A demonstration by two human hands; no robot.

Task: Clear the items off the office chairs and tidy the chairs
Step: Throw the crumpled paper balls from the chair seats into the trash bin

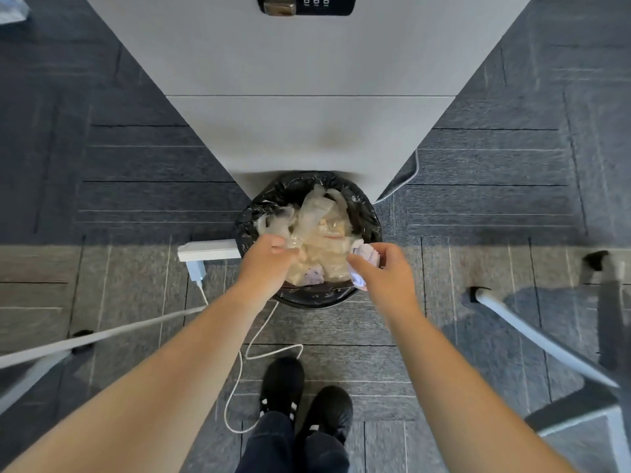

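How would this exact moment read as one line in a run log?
stage: binning trash | left hand: holds clear plastic | right hand: holds crumpled paper | both over bin

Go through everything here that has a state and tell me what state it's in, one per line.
Trash bin: black-lined, nearly full.
Left hand: grip closed on clear plastic wrap, over the bin.
Right hand: grip closed on crumpled paper, over the bin.
Power strip: charger plugged in.
Cabinet: drawers shut.
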